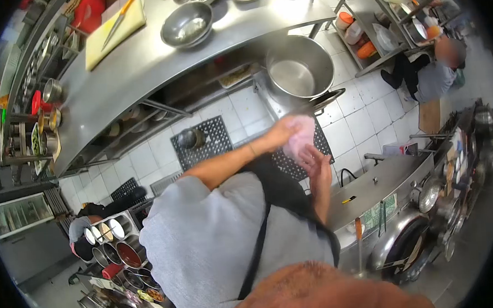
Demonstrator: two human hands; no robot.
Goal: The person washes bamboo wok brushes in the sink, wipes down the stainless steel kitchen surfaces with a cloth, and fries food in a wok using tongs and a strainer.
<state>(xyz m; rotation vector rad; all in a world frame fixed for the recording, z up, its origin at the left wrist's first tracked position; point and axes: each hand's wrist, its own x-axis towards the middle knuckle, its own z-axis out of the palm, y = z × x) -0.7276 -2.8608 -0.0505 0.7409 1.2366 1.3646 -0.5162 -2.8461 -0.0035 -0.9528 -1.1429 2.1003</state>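
My left hand is closed around a crumpled pink cloth, which hangs in front of my apron. Just below, my right hand is against the lower end of the cloth, its fingers loosely spread and slightly bent. Beyond both hands stands a large, wide metal stockpot, its bare inside showing. A dark handle or lid edge juts out near the pot's lower right rim.
A steel counter bears metal bowls and a knife on a cutting board. Black perforated mats lie on the tiled floor. At right are a wok and a crouching person; at left, another person.
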